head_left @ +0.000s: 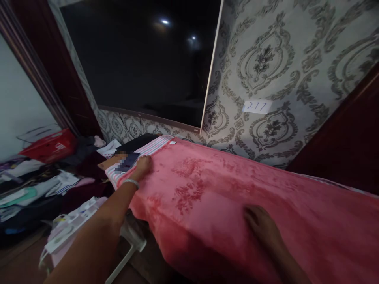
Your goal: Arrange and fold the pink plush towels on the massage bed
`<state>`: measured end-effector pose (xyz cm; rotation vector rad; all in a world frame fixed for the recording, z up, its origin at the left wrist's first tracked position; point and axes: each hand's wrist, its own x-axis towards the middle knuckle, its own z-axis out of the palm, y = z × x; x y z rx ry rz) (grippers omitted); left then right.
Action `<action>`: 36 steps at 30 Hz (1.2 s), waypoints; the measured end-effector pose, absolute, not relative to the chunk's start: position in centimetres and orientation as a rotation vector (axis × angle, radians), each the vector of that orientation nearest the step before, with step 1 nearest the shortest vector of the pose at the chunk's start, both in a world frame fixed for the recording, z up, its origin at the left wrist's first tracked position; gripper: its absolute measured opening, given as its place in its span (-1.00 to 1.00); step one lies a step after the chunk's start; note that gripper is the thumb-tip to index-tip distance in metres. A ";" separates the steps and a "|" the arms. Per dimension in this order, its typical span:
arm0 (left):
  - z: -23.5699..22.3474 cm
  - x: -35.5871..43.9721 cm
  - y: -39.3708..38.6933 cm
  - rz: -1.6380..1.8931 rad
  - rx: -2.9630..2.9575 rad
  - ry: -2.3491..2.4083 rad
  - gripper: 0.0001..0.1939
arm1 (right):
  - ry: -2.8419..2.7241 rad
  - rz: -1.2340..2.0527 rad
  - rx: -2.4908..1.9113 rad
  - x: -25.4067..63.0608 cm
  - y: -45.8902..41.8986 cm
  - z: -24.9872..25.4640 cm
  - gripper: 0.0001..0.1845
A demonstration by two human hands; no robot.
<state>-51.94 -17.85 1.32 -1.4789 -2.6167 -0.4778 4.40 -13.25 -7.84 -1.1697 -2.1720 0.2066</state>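
A pink-red plush blanket point(219, 197) with darker floral patches lies spread over a long raised surface and hangs down at the front. Close to its left end, my left hand point(144, 163) is closed on the fabric, with a bracelet on the wrist. My right hand point(262, 223) rests low over the middle of the blanket near the front drop. It is dark and a little blurred, and its fingers are mostly hidden. Beyond my left hand, a striped cloth point(154, 145) shows along the blanket's left end, with a dark blue item point(132, 161) beside it.
Heaped clothes point(56, 183) and a red bag point(51, 146) lie to the left. A white plastic frame point(130, 248) stands below the blanket, near a pale bundle point(72, 227). Behind is a large dark television point(142, 59) on a patterned wall, with a "277" paper label point(257, 106).
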 end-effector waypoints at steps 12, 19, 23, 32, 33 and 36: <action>2.5 -54.9 -14.9 -0.623 -1.399 -2.881 -0.50 | -2.296 -0.010 -1.311 -2.8 -10.5 -6.1 -0.80; 1.9 -54.6 -14.4 -0.852 -1.561 -2.789 -0.52 | -2.277 0.002 -1.389 -3.3 -10.5 -5.5 -0.84; 2.2 -54.8 -14.7 -0.984 -1.638 -2.737 -0.51 | -2.313 -0.011 -1.418 -3.5 -10.6 -4.9 -0.81; 2.7 -55.7 -15.7 -1.238 -1.728 -2.754 -0.82 | -2.174 -0.057 -1.398 -3.7 -10.7 -5.7 -0.78; 2.8 -55.8 -15.9 -1.266 -1.714 -2.759 -0.79 | -2.152 -0.042 -1.401 -3.7 -10.7 -5.8 -0.78; 3.5 -56.4 -16.6 -1.335 -1.689 -2.763 -0.70 | -2.095 0.010 -1.416 -3.6 -10.6 -5.6 -0.79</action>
